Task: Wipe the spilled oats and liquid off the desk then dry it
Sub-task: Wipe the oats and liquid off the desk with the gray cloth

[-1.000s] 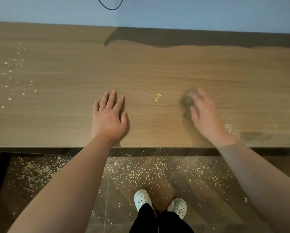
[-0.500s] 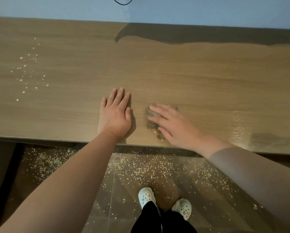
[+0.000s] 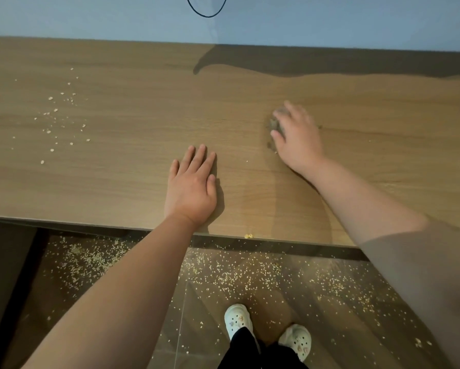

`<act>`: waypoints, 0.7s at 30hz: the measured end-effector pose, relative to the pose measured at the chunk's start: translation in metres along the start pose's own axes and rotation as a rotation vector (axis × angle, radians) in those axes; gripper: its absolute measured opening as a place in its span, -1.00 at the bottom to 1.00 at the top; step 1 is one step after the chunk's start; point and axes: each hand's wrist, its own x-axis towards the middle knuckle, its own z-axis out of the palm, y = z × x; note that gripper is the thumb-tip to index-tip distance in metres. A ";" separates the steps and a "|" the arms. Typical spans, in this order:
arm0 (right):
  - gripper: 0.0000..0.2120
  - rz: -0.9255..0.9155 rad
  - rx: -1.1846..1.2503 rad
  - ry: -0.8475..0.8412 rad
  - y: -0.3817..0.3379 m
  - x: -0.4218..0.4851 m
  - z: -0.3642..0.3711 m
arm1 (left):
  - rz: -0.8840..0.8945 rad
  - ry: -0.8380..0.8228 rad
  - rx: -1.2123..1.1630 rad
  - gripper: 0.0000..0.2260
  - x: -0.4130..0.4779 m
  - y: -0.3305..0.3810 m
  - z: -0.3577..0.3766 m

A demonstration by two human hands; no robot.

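Observation:
My right hand (image 3: 296,137) presses a small grey-brown cloth (image 3: 273,126) flat on the wooden desk (image 3: 133,107), fingers stretched over it; most of the cloth is hidden beneath the palm. My left hand (image 3: 193,187) rests flat on the desk near the front edge, fingers straight, holding nothing. Scattered oats (image 3: 58,115) lie on the desk's left part. A small clump of oats (image 3: 248,236) sits right at the front edge. A damp wiped streak (image 3: 261,193) runs from the cloth toward that edge.
Many spilled oats (image 3: 223,275) cover the floor below the desk's front edge. My feet in white clogs (image 3: 237,319) stand there. A black cable loop (image 3: 206,9) hangs on the wall behind the desk.
My right hand drew the cloth toward the front edge beside my left hand, then slid it back away and to the right. An oat clump was pushed to the edge. My left hand stayed put.

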 end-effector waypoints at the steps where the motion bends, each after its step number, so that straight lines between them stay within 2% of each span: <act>1: -0.56 -0.097 0.000 -0.033 -0.011 -0.008 0.002 | 0.001 0.007 -0.008 -0.44 0.000 0.000 0.000; 5: -0.56 -0.405 0.059 -0.187 -0.037 -0.064 0.002 | -0.001 0.019 -0.028 -0.45 0.000 -0.001 0.000; 8: -0.55 -0.460 0.098 -0.276 -0.044 -0.102 0.005 | -0.007 0.015 -0.029 -0.44 0.000 0.000 -0.001; 13: -0.43 -0.710 0.038 -0.277 -0.045 -0.161 0.017 | -0.011 0.006 -0.009 -0.42 0.000 0.002 -0.002; 15: -0.40 -0.755 0.063 -0.240 -0.038 -0.174 0.013 | -0.010 0.009 -0.002 -0.42 -0.001 0.002 -0.002; 17: -0.45 -0.653 0.081 -0.128 -0.027 -0.168 -0.001 | -0.008 0.009 0.005 -0.44 -0.001 0.002 -0.001; 21: -0.51 -0.004 0.107 -0.029 0.008 -0.125 -0.020 | -0.010 0.007 0.034 -0.52 -0.002 0.000 0.002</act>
